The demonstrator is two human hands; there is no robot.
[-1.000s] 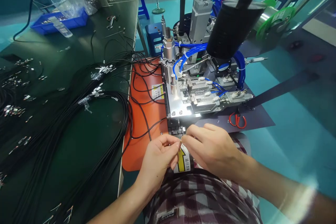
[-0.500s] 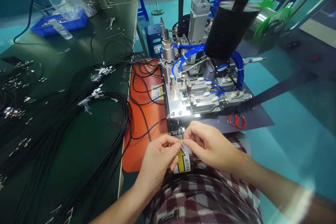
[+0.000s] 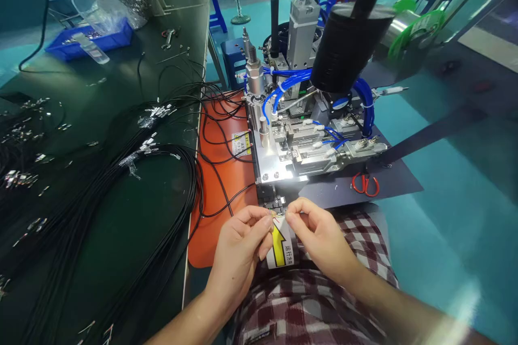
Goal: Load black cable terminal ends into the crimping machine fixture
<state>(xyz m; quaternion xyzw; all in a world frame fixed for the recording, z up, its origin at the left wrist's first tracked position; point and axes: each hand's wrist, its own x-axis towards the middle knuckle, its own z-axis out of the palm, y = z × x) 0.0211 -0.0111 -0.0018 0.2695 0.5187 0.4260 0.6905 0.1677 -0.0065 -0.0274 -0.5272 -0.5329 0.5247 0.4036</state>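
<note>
Just in front of the machine, my left hand (image 3: 245, 240) is closed in a pinch on some thin wires (image 3: 276, 218), whose fine coloured ends show at the fingertips. Facing it, my right hand (image 3: 319, 234) is also closed, thumb against forefinger; whatever it pinches is too small to make out. A small gap separates the fingertips. Below them a white label with a yellow arrow (image 3: 279, 245) is visible. Behind the hands stands a metal machine (image 3: 273, 164) with blue air tubes (image 3: 293, 82).
Left of the machine lies an orange base (image 3: 214, 183) crossed by black cables. Bundled black cables (image 3: 190, 172) cover the dark green table (image 3: 121, 232). Red-handled scissors (image 3: 365, 185) lie to the right. Farther back are a blue tray (image 3: 89, 43) and a wire spool (image 3: 413, 29).
My right hand has moved slightly right and away from my left, widening the gap between the fingertips. The thin wire ends now show more clearly. The camera view has shifted a little.
</note>
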